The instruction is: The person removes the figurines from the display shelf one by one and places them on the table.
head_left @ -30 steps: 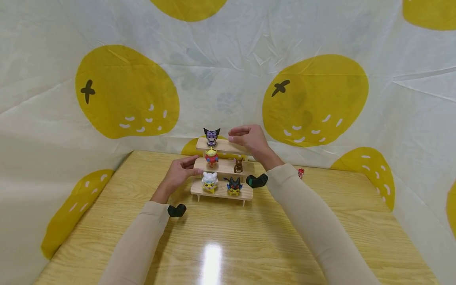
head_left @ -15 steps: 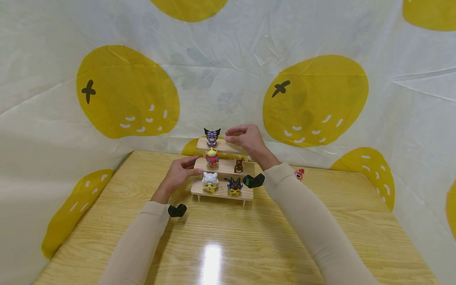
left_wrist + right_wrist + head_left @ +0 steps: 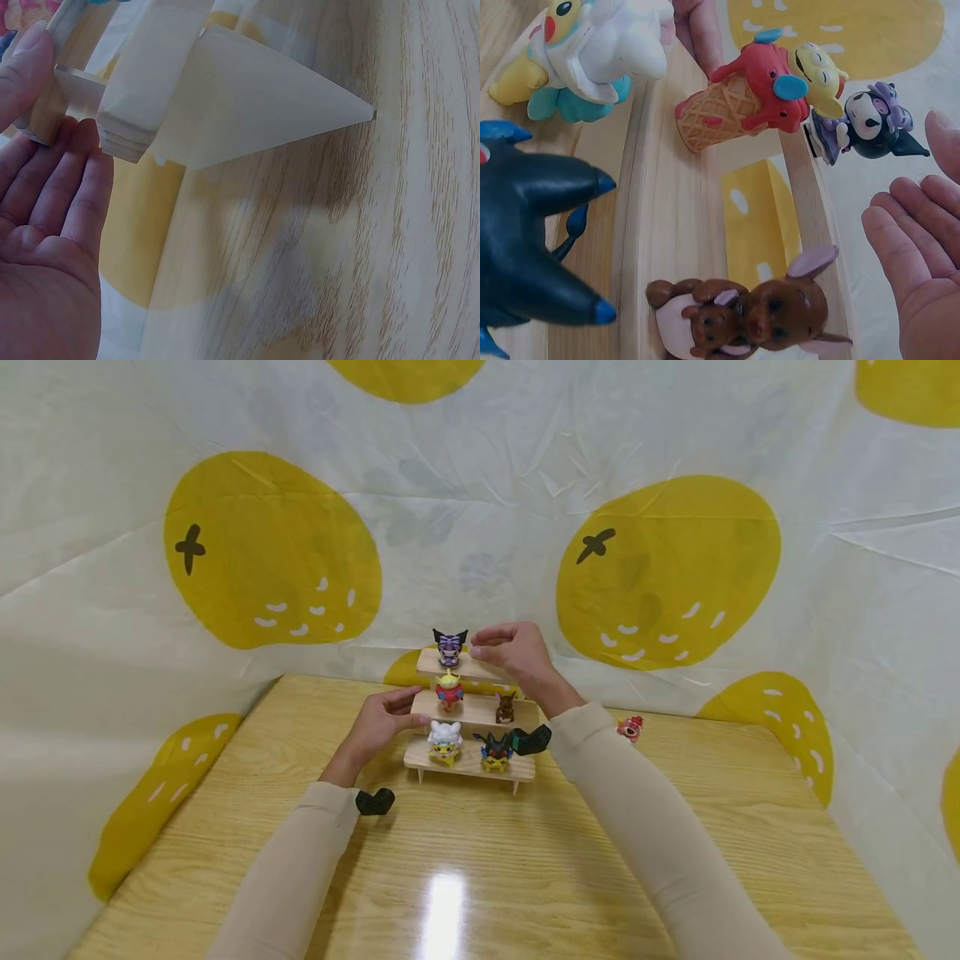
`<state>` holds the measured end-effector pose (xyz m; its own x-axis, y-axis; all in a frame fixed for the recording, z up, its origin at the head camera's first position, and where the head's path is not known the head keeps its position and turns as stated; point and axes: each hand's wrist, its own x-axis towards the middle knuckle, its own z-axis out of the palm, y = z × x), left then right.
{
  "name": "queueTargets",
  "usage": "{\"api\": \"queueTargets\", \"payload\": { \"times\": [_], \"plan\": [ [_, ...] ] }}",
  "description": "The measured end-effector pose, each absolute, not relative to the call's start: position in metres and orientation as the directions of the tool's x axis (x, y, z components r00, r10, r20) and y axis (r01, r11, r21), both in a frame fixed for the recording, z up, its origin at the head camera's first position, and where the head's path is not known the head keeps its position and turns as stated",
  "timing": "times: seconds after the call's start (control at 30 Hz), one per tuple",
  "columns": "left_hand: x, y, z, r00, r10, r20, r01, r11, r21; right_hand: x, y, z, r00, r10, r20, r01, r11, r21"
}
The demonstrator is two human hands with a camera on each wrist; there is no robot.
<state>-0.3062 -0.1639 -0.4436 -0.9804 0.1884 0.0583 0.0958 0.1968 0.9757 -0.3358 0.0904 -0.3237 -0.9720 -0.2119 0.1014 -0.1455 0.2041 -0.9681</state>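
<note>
A three-step wooden display stand [image 3: 468,766] holds several small figurines. My left hand [image 3: 381,727] grips the left end of its middle step; in the left wrist view the thumb [image 3: 26,60] and fingers lie on opposite sides of the board. My right hand [image 3: 517,656] hovers over the top step with bent fingers and holds nothing. Just left of it stands a black-and-purple figurine [image 3: 870,124], apart from the fingertips. The middle step bears a red-and-yellow figurine on a waffle cone [image 3: 727,109] and a brown kangaroo figurine [image 3: 780,307].
On the lowest step are a white-hooded yellow figurine [image 3: 445,742] and a dark, horned figurine [image 3: 540,225]. A pink-red figurine [image 3: 630,729] is on the wooden table [image 3: 600,860], right of the stand. Behind hangs a white cloth [image 3: 465,527] with yellow fruit prints.
My right hand has shifted slightly left along the top step, closer to the black-and-purple figurine. More of the pink-red figurine shows beside the sleeve. The left hand has kept its place on the stand.
</note>
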Motion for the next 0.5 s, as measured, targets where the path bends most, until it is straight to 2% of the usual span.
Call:
{"api": "queueTargets", "payload": {
  "times": [0.23, 0.5],
  "plan": [
    [-0.3063, -0.1638, -0.4437, -0.981, 0.188, 0.056, 0.095, 0.205, 0.974, -0.3366, 0.0859, -0.3250, -0.972, -0.214, 0.094, -0.133, 0.176, -0.975],
    [-0.3064, -0.1633, -0.4458, -0.978, 0.200, 0.065, 0.104, 0.190, 0.976, -0.3369, 0.0799, -0.3228, -0.979, -0.193, 0.073, -0.113, 0.207, -0.972]
  ]
}}
